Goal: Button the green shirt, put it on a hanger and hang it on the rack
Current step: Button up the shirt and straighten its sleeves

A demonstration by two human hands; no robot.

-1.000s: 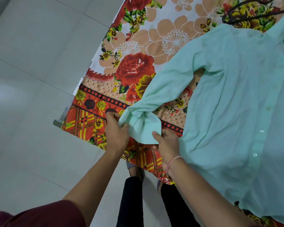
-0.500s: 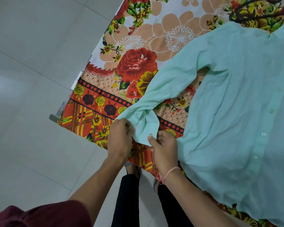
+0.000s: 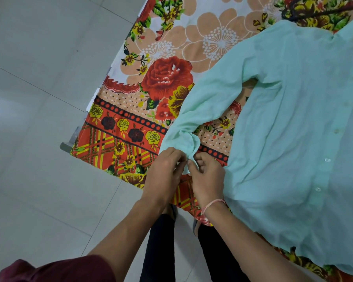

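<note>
As if to button the pale green cloth shirt [image 3: 293, 119] at its cuff [image 3: 184, 140], left hand [image 3: 163, 173] and right hand [image 3: 209, 180] pinch the edges together.

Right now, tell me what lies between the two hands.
The sleeve cuff of the green shirt: the left hand and right hand both pinch its edge, nearly touching. The head view shows this.
</note>
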